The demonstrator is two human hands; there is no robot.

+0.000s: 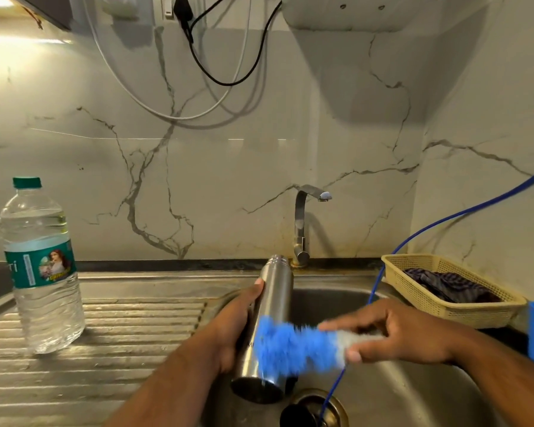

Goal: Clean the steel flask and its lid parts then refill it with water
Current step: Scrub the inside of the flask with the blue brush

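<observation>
Steel flask (275,303) is being clamped by curled fingers of the left hand (235,331) while the right hand (404,334) is pinching a blue brush (290,343) against it; hard scrubbing could knock it loose.

Your left hand (238,331) grips flask (276,295) from left, thumb lying up along its side, forearm in from lower left. Your right hand (404,334) pinches brush (290,343) handle, index finger stretched forward, thumb beneath, forearm in from lower right. 2 hands near, apart.
</observation>
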